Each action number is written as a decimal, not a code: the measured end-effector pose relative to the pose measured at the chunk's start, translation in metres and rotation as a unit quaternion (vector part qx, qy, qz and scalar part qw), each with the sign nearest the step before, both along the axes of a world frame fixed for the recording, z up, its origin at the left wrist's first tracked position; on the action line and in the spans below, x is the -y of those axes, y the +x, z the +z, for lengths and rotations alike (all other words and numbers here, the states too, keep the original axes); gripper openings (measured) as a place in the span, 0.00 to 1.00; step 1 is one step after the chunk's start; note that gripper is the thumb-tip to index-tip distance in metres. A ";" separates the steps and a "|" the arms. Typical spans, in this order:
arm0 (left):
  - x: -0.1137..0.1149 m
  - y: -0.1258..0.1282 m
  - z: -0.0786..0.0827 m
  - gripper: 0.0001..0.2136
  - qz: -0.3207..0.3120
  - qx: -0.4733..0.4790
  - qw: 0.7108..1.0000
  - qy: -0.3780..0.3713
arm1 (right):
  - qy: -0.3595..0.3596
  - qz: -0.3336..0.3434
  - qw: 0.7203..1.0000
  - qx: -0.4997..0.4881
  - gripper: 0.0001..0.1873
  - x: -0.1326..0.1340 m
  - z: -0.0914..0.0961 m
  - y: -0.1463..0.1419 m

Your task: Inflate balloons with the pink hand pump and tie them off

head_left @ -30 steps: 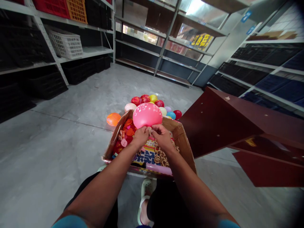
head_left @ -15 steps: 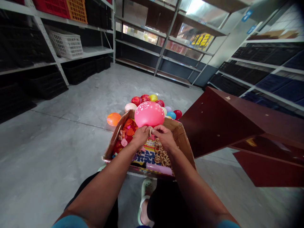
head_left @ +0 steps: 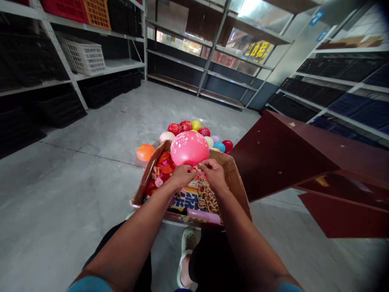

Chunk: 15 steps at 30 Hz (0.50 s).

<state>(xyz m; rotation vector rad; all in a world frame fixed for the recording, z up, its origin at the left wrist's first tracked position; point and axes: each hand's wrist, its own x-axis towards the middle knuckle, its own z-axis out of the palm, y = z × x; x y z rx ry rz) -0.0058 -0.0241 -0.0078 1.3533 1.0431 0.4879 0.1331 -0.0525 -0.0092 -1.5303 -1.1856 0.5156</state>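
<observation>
An inflated pink balloon [head_left: 190,148] with white printing rests above the far side of an open cardboard box [head_left: 235,178]. My left hand [head_left: 183,177] is closed in a pinch at the balloon's neck, just under its round body. Close beside it, my right hand [head_left: 215,175] pinches a short piece of beige string against the neck. The fingers partly hide the neck and string. Below the right hand lies a tangled heap of beige string [head_left: 208,198]. Flat red and orange balloons [head_left: 166,166] fill the box's left side. A purple tube [head_left: 203,215] lies along the near side.
Inflated balloons, among them an orange one [head_left: 146,153] and a blue one [head_left: 219,147], lie on the floor beyond the box. A dark red wooden furniture piece [head_left: 282,154] stands close at right. Shelves with crates, one a white basket [head_left: 86,56], line the walls.
The beige loop between my fingers now looks drawn in close to the balloon's neck. My hands have shifted slightly, and the pink balloon has tipped a little to the left.
</observation>
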 end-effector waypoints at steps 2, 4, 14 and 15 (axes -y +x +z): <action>0.003 0.002 0.002 0.10 0.002 0.017 1.000 -0.015 | 0.026 -0.024 0.997 0.069 0.08 -0.001 -0.001 -0.002; 0.005 0.003 0.005 0.11 -0.001 0.050 0.998 -0.042 | 0.042 -0.044 0.992 0.111 0.07 -0.001 -0.002 -0.004; 0.007 0.004 -0.003 0.12 0.014 0.107 0.990 -0.089 | 0.043 -0.046 0.988 0.142 0.08 -0.009 -0.014 -0.006; 0.005 0.003 -0.003 0.12 0.032 0.103 0.992 -0.071 | 0.034 -0.041 0.992 0.118 0.08 -0.010 -0.013 -0.003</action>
